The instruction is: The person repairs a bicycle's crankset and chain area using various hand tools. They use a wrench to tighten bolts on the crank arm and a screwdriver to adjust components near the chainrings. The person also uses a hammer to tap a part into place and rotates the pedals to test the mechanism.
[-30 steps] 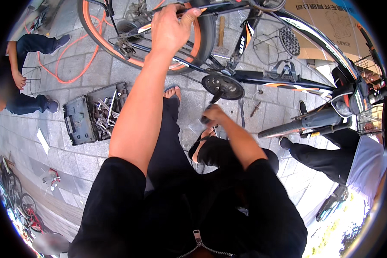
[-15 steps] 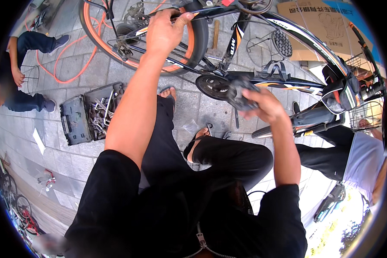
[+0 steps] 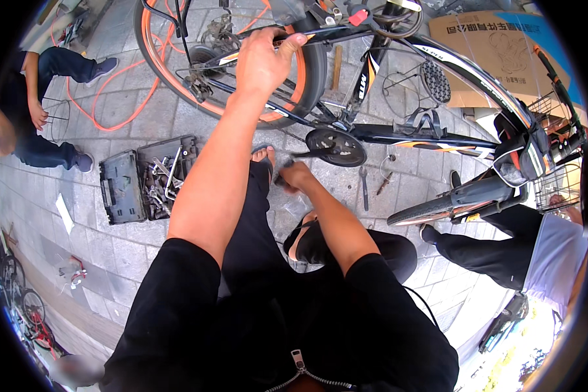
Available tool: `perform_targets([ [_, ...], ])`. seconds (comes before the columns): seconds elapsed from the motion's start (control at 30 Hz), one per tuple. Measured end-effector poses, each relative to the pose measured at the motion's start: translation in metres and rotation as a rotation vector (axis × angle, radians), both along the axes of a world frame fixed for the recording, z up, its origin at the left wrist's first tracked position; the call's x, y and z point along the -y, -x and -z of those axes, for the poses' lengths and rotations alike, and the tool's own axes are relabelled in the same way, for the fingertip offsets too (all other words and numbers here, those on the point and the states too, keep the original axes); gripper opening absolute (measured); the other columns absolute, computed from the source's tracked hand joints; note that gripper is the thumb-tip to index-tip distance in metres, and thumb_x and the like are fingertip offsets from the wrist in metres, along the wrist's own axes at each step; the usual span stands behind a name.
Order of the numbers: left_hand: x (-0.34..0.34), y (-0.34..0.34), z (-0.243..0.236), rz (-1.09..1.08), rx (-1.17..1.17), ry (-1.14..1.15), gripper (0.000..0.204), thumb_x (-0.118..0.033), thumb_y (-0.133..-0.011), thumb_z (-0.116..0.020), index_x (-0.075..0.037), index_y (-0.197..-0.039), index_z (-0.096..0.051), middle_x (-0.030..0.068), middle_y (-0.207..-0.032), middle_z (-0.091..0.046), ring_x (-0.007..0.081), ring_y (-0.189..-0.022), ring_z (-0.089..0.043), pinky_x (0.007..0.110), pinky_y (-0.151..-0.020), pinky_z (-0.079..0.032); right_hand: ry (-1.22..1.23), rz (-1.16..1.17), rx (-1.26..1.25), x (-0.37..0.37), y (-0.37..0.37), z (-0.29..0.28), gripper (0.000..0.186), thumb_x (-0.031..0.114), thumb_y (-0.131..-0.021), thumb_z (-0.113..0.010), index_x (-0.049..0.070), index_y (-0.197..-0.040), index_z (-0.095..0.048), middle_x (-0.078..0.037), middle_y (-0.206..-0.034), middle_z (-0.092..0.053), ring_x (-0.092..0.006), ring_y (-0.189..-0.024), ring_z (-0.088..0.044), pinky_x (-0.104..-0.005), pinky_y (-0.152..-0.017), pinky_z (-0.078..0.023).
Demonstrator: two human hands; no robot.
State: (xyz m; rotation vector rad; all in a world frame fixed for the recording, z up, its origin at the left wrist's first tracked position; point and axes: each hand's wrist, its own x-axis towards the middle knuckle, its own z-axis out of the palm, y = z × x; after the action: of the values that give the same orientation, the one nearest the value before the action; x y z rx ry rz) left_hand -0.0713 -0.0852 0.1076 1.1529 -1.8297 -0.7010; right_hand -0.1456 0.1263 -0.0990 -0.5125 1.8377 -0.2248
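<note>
A black bicycle with white and orange markings stands across the upper view. My left hand (image 3: 266,59) is closed over a rear tube of its frame (image 3: 364,81), above the orange-rimmed rear wheel (image 3: 317,62). Lower down, my right hand (image 3: 295,178) is closed on the dark pedal (image 3: 279,181) at the end of the crank arm (image 3: 310,154). The hand hides much of that pedal. The crank points left from the chainring (image 3: 354,151), towards my foot. Beyond the frame, the other pedal (image 3: 435,83) shows, black and studded.
An open toolbox (image 3: 123,186) full of wrenches lies left of my legs. A wrench (image 3: 364,189) rests on the paving, and a hammer (image 3: 337,68) lies behind the frame. An orange hose (image 3: 114,124) loops at the left. People are at both sides; a cardboard box (image 3: 496,59) is far right.
My right hand has swung the pedal and crank from right of the chainring round to its left, near my foot. My left hand keeps its hold; the view has shifted slightly.
</note>
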Motion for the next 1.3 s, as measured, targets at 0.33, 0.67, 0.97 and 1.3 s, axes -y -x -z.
perform_targets([
  [0.33, -0.002, -0.010, -0.016, 0.023, 0.063, -0.086, 0.063, -0.060, -0.090, -0.071, -0.002, -0.115, -0.074, 0.0195, -0.115, -0.071, 0.0379, -0.112, -0.066, 0.048, -0.094, -0.052, 0.514, 0.482, -0.162, -0.019, -0.031, -0.123, 0.056, 0.048, -0.096, -0.067, -0.008, -0.103, -0.062, -0.019, -0.084, -0.072, -0.0286, -0.062, -0.072, -0.0391, -0.057, -0.055],
  [0.67, -0.033, -0.009, -0.030, -0.132, 0.048, 0.092, 0.046, -0.034, -0.092, -0.076, -0.006, -0.127, -0.065, 0.0212, -0.128, -0.061, 0.0409, -0.126, -0.055, 0.050, -0.105, -0.046, 0.546, 0.295, -0.727, -0.240, -0.062, -0.285, 0.049, 0.034, -0.104, -0.058, 0.003, -0.140, -0.047, -0.025, -0.097, -0.073, -0.0433, -0.089, -0.072, -0.0500, -0.080, -0.055],
  [0.97, -0.088, 0.021, -0.035, 0.082, -0.102, 0.191, 0.033, -0.018, -0.088, -0.071, -0.005, -0.119, -0.065, 0.0190, -0.119, -0.063, 0.0385, -0.118, -0.058, 0.048, -0.103, -0.046, 0.864, 0.834, -1.068, -0.365, -0.081, -0.315, 0.042, 0.017, -0.106, -0.059, -0.005, -0.139, -0.045, -0.002, -0.079, -0.054, -0.0088, -0.069, -0.051, -0.0253, -0.066, -0.045],
  [1.3, -0.078, 0.019, 0.043, 0.622, 0.309, -0.052, 0.041, -0.018, -0.094, -0.070, 0.001, -0.129, -0.061, 0.0168, -0.112, -0.072, 0.0225, -0.099, -0.071, 0.036, -0.086, -0.057, 0.690, 0.741, -0.980, -0.374, 0.100, -0.238, 0.037, 0.033, -0.100, -0.064, 0.000, -0.117, -0.067, -0.022, -0.086, -0.072, -0.0349, -0.079, -0.073, -0.0431, -0.073, -0.055],
])
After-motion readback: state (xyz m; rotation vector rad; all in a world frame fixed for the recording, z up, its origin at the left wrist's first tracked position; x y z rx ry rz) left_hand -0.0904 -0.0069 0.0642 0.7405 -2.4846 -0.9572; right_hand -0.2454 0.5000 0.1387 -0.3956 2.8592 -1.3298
